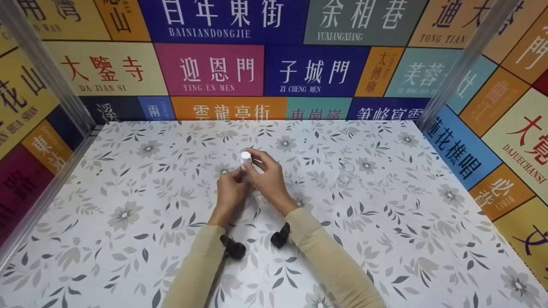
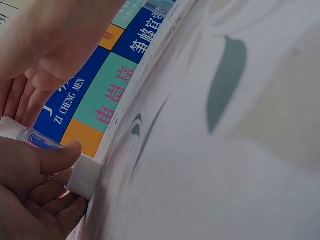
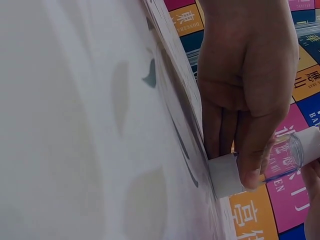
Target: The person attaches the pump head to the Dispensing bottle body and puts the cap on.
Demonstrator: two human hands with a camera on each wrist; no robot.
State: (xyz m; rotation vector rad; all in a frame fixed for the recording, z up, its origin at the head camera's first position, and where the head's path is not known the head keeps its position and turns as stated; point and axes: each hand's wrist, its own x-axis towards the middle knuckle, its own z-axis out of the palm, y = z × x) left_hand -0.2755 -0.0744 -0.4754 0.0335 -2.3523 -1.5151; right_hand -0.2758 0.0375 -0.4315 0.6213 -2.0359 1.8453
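Where fingers (image 2: 55,159) grip, clear bottle (image 3: 284,160), white-ended

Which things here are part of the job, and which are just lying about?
In the job:
left hand, gripping the bottle
right hand, also gripping it
bottle, clear with white ends

Seemingly just about:
clear container, untouched, off to the right
printed wall, only a backdrop

On pink wall panel (image 1: 209,70), "迎恩門 YING EN MEN" printed. Left of pink wall panel, "DA JIAN SI" printed on cream panel (image 1: 105,68); right, "子城門 ZI CHENG MEN" on blue panel (image 1: 316,71); above, "BAINIANDONGJIE" on indigo panel (image 1: 222,21).
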